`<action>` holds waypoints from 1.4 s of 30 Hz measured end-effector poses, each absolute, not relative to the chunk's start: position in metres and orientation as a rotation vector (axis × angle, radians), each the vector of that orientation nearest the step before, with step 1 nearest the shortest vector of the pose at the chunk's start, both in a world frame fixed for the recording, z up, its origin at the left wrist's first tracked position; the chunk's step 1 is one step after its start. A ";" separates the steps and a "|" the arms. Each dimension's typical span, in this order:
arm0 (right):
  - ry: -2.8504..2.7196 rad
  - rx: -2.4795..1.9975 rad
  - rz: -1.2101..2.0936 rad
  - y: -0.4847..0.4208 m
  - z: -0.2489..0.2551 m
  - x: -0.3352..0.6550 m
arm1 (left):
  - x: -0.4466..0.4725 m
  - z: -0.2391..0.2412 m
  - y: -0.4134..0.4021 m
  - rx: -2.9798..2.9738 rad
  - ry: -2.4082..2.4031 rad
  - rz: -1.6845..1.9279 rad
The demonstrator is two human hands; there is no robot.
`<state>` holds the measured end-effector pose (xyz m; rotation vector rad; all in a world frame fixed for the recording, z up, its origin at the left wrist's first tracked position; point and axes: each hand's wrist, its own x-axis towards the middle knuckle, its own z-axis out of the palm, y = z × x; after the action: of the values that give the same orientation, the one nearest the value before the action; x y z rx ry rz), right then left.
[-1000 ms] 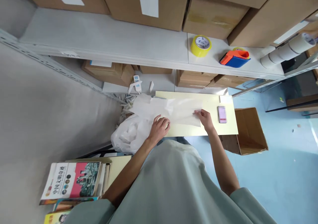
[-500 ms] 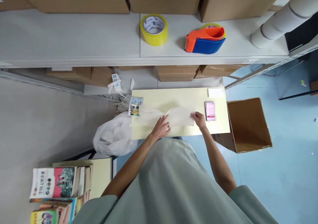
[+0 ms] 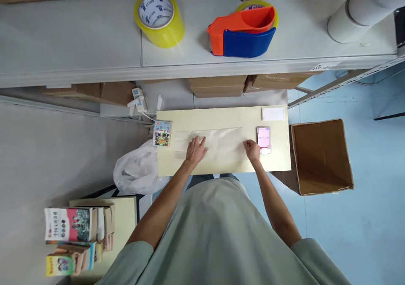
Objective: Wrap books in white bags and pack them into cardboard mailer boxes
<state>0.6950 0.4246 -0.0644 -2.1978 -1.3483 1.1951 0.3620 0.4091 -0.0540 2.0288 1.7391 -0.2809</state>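
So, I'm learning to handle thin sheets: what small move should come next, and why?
Probably smooth the white sheet leftward with the left hand, the right hand steadying the other end: the left hand's fingers are spread over the sheet, while the right hand seems to pinch its right edge.

Beyond your cream worktable [image 3: 221,118], the core [image 3: 155,9] of the yellow tape roll [image 3: 168,33] reads "HTTAPE", repeated. Left of the worktable and nearer you, one book [image 3: 68,224] is titled "中国文明奇迹". Beyond the worktable's right end, you cannot make out the shelf-edge label [image 3: 325,66].
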 end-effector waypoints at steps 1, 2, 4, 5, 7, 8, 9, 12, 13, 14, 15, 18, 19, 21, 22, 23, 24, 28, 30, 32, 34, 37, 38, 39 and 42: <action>-1.366 -2.238 1.161 0.425 -0.065 0.694 | 0.358 -0.057 0.413 2.038 1.736 -0.276; -1.386 -2.275 1.121 0.425 -0.065 0.693 | 0.354 -0.060 0.415 2.040 1.729 -0.272; -1.473 -2.325 0.979 0.426 -0.063 0.690 | 0.347 -0.068 0.416 2.027 1.702 -0.273; -1.544 -2.326 0.881 0.426 -0.061 0.687 | 0.345 -0.071 0.415 2.017 1.690 -0.275; -1.736 -2.251 0.710 0.426 -0.057 0.676 | 0.341 -0.077 0.412 1.998 1.681 -0.270; -1.845 -2.180 0.665 0.427 -0.056 0.666 | 0.340 -0.079 0.412 1.990 1.682 -0.267; -1.956 -2.090 0.668 0.427 -0.056 0.653 | 0.340 -0.081 0.411 1.979 1.687 -0.266; -2.290 -1.747 0.793 0.431 -0.061 0.602 | 0.341 -0.084 0.414 1.949 1.704 -0.265; -2.370 -1.652 0.829 0.432 -0.065 0.582 | 0.341 -0.085 0.415 1.941 1.709 -0.264; -2.438 -1.568 0.860 0.434 -0.070 0.563 | 0.341 -0.085 0.416 1.934 1.712 -0.260; -2.488 -1.501 0.881 0.436 -0.075 0.546 | 0.340 -0.086 0.417 1.930 1.712 -0.252; -2.559 -1.400 0.896 0.438 -0.089 0.518 | 0.332 -0.087 0.417 1.935 1.696 -0.217; -2.564 -1.391 0.893 0.438 -0.093 0.518 | 0.327 -0.087 0.417 1.937 1.694 -0.210; -2.541 -1.424 0.883 0.436 -0.098 0.532 | 0.314 -0.088 0.415 1.932 1.703 -0.216; -2.515 -1.470 0.875 0.434 -0.100 0.544 | 0.307 -0.088 0.415 1.928 1.708 -0.226; -2.473 -1.543 0.864 0.431 -0.100 0.558 | 0.300 -0.088 0.415 1.928 1.710 -0.237; -2.433 -1.613 0.853 0.428 -0.100 0.572 | 0.293 -0.089 0.415 1.933 1.709 -0.245; -2.362 -1.752 0.762 0.418 -0.098 0.614 | 0.280 -0.090 0.414 1.955 1.694 -0.228; -2.374 -1.764 0.729 0.416 -0.098 0.620 | 0.281 -0.088 0.412 1.940 1.717 -0.203; -2.390 -1.769 0.719 0.416 -0.099 0.620 | 0.288 -0.085 0.408 1.919 1.771 -0.179; -2.398 -1.772 0.720 0.416 -0.101 0.618 | 0.300 -0.080 0.403 1.918 1.820 -0.147; -2.391 -1.780 0.727 0.417 -0.101 0.617 | 0.331 -0.074 0.398 2.014 1.707 -0.094; -2.391 -1.781 0.730 0.417 -0.101 0.617 | 0.342 -0.074 0.398 2.055 1.624 -0.081; -2.391 -1.784 0.731 0.417 -0.101 0.618 | 0.353 -0.073 0.397 2.082 1.557 -0.068; -2.397 -1.798 0.736 0.417 -0.099 0.618 | 0.371 -0.076 0.395 2.066 1.540 -0.021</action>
<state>0.6180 0.4169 -0.0994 -1.7984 -2.3970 0.7362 0.3705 0.3952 -0.0758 2.0656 1.5401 -0.0214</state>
